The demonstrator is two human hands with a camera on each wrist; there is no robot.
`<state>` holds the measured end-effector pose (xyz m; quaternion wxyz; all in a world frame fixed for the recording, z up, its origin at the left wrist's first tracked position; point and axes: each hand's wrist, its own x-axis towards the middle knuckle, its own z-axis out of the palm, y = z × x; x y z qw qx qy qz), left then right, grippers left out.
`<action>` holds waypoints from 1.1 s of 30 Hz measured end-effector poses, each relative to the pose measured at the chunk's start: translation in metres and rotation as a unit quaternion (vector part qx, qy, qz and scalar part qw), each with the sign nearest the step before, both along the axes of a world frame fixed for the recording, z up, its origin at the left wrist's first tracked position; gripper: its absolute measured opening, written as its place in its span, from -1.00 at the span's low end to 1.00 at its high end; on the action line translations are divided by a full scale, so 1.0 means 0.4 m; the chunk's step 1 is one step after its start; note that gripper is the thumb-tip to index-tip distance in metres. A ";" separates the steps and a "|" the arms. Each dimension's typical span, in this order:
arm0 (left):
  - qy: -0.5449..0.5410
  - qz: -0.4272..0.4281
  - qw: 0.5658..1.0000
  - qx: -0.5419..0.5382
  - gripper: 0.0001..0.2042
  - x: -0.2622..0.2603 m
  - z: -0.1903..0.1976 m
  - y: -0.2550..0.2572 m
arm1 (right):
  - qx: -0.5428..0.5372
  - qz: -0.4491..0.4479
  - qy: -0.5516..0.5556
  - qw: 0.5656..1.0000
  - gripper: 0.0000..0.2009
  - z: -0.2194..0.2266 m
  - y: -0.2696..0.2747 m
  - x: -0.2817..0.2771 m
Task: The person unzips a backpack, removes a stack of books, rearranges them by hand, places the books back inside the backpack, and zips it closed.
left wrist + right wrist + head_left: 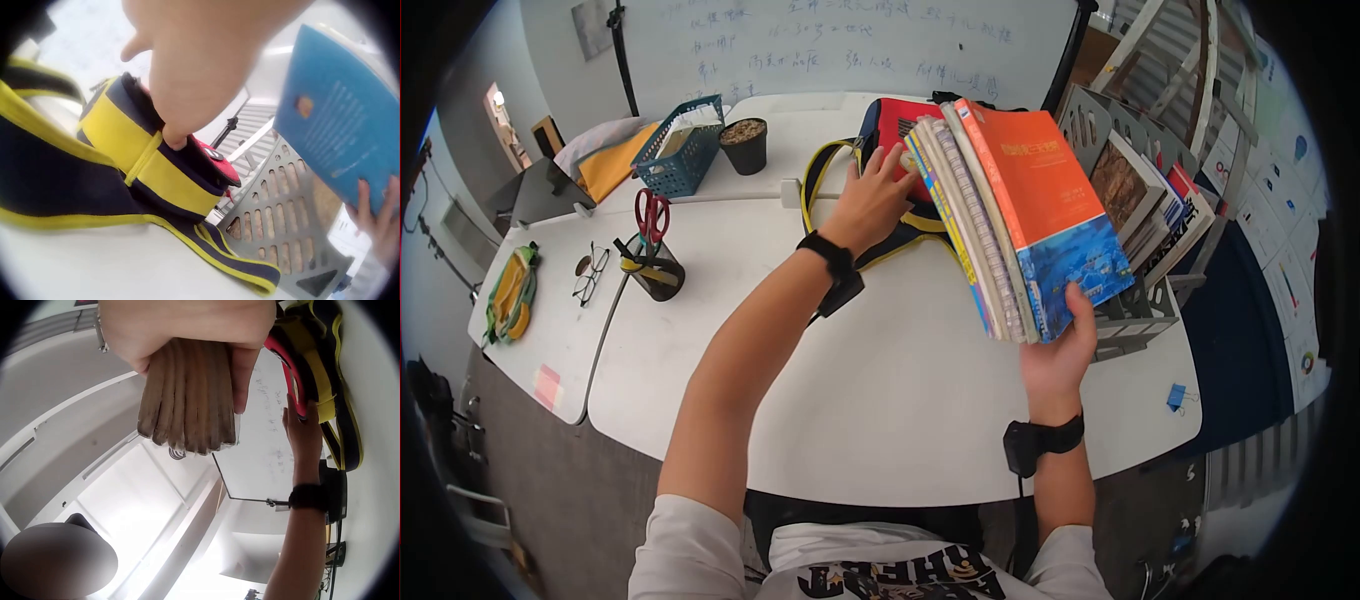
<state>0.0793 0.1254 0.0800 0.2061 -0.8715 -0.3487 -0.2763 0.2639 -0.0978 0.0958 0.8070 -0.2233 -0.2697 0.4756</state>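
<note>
A thick stack of books [1045, 180], with an orange and blue cover in front, is held upright and tilted by my right hand [1060, 350], which grips it from below with the thumb over the cover. In the right wrist view the stacked page edges [184, 400] show between fingers and thumb. My left hand [870, 205] reaches over a backpack [165, 172] in navy, yellow and red. Its fingers are spread, and one digit presses the navy edge by the red panel. The books overlap the backpack's right side in the head view.
A grey file rack [1140, 320] with more books stands at the right, with a blue binder clip [1176, 397] in front. Farther left are a teal basket [670, 160], a plant pot [745, 148], a pen holder [655, 270] with scissors, glasses [590, 275] and a green-yellow pouch [513, 293].
</note>
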 end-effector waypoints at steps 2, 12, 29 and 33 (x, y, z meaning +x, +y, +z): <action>0.003 -0.008 1.000 -0.020 -0.57 0.024 -0.010 0.040 | -0.011 0.010 0.021 1.000 -0.52 -0.009 0.000 -0.003; -0.249 -0.081 0.938 -0.229 -0.70 -0.080 0.225 0.035 | -0.024 0.040 0.006 0.999 -0.50 0.002 -0.018 0.012; -0.239 -0.063 0.950 -0.191 -0.68 -0.098 0.306 -0.108 | -0.183 0.147 -0.002 0.972 -0.49 0.054 -0.032 -0.068; -0.212 -0.069 0.932 -0.286 -0.73 -0.120 0.323 -0.091 | -0.160 0.128 -0.040 0.978 -0.50 0.071 -0.084 -0.083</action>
